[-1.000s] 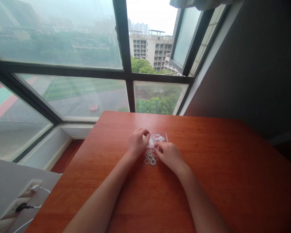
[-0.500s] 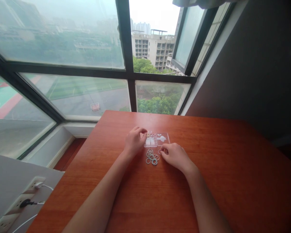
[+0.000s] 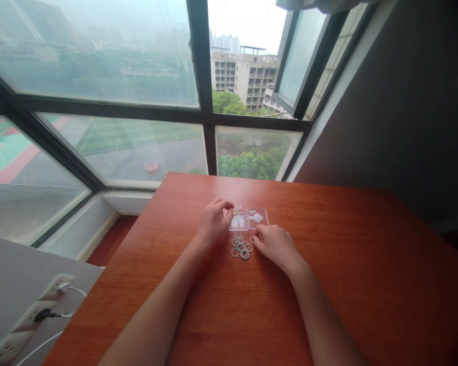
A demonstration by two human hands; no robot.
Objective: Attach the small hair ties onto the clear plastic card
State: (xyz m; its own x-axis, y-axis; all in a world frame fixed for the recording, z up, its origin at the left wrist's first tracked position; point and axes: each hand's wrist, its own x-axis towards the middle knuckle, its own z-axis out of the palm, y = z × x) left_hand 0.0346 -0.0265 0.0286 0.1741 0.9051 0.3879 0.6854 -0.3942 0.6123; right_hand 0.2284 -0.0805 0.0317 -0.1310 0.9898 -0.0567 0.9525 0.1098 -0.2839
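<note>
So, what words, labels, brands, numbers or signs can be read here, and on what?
None can be read.
Clear plastic case: white marks on its right half, too small to tell whether they are lettering.
Rings: no legible text.
Wall sockets: no legible text.

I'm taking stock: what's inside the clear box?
The box holds yellowish pieces and reddish pieces toward its far side; the left hand hides part of its left edge.

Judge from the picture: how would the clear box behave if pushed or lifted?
Its straight, see-through walls suggest plastic, so the clear box is probably stiff and light. Lying flat on the glossy table, it would likely slide, not tip. Tilting might spill the small coloured pieces inside.
</note>
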